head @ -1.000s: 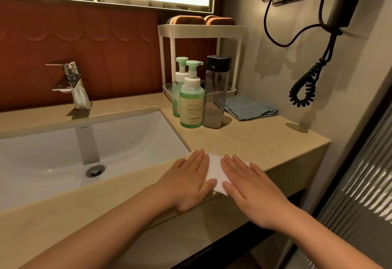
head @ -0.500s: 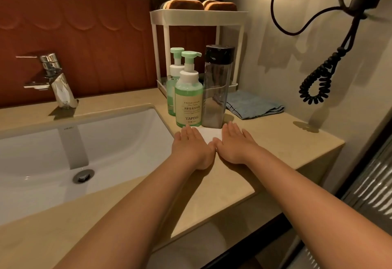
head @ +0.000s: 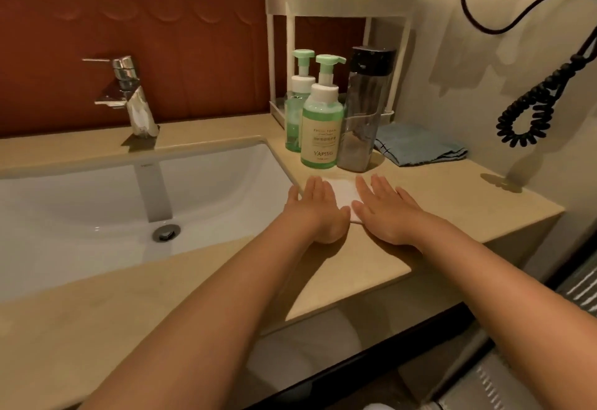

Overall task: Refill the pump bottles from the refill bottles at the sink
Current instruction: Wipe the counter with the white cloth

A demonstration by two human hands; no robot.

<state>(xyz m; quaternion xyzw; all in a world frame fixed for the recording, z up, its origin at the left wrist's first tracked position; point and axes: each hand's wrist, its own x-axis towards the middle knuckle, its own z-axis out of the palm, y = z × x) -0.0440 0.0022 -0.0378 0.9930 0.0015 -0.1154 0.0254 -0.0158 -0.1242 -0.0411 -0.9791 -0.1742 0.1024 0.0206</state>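
The beige table (head: 436, 202) wraps the white sink (head: 97, 202). In its back right corner, before a white rack (head: 339, 0), stand the clear black-capped refill bottle (head: 365, 112), the front pump bottle (head: 321, 128) just beside it and the rear pump bottle (head: 295, 112) behind. Just in front, my left grip (head: 315, 212) and right grip (head: 387, 212) lie flat and released, fingers straight, each resting on an edge of a white sheet (head: 345, 191).
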